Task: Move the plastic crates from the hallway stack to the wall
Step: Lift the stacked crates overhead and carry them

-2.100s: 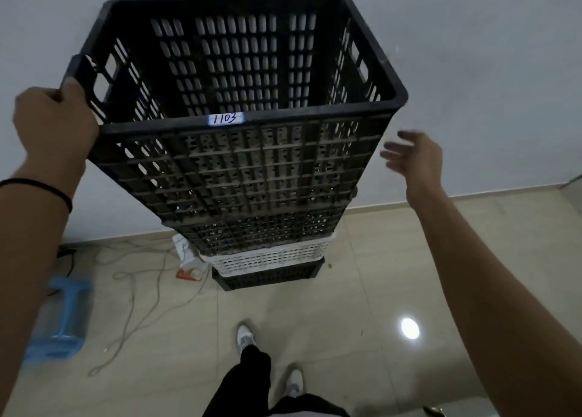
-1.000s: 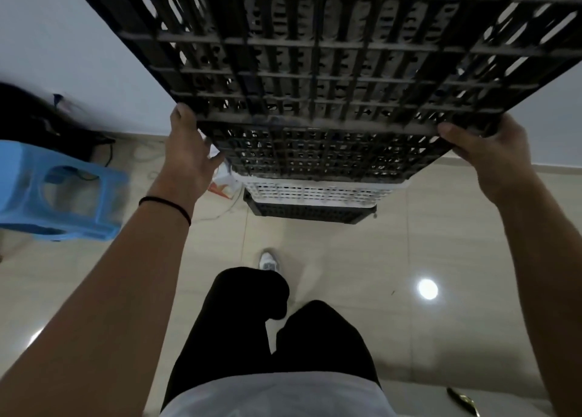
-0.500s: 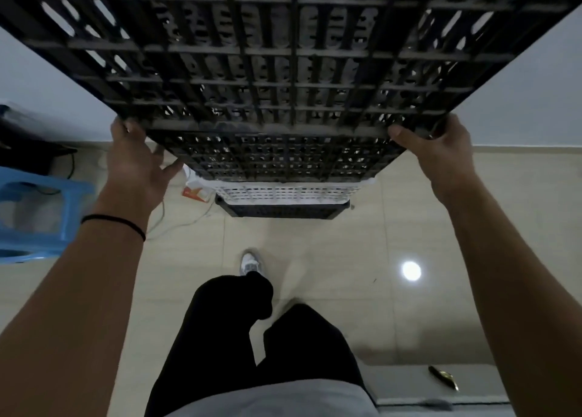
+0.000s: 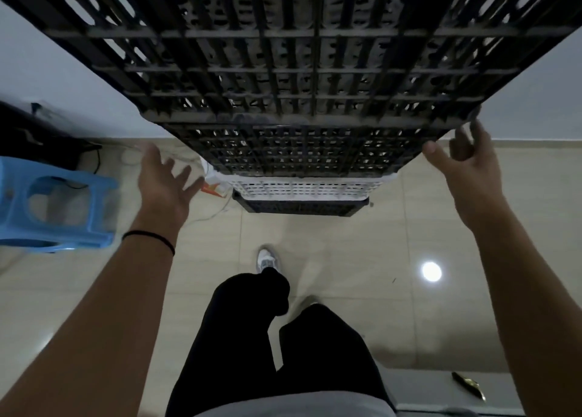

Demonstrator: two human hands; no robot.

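Head camera view, looking down past both arms at a tiled floor, described from left to right. At nine o'clock a blue plastic stool (image 4: 53,208) stands by the wall. Next comes the left hand (image 4: 163,186), fingers spread wide and holding nothing, hanging just below and apart from the near left corner of the top black crate (image 4: 302,54). That crate fills the twelve o'clock area, seen from underneath, on a tall stack against the wall (image 4: 37,70); lower down, a white crate (image 4: 299,186) sits on another black one. At six o'clock are dark trousers and a white shoe (image 4: 267,260). At two o'clock the right hand (image 4: 463,168) touches the crate's near right corner, fingers loosely bent at the edge; whether they actually grip it cannot be told.

Judging from this, the crate is being settled onto the stack. To do that well, keep the right hand steadying the corner until the base seats squarely, check the stack is not leaning, then let go gently and step back clear.
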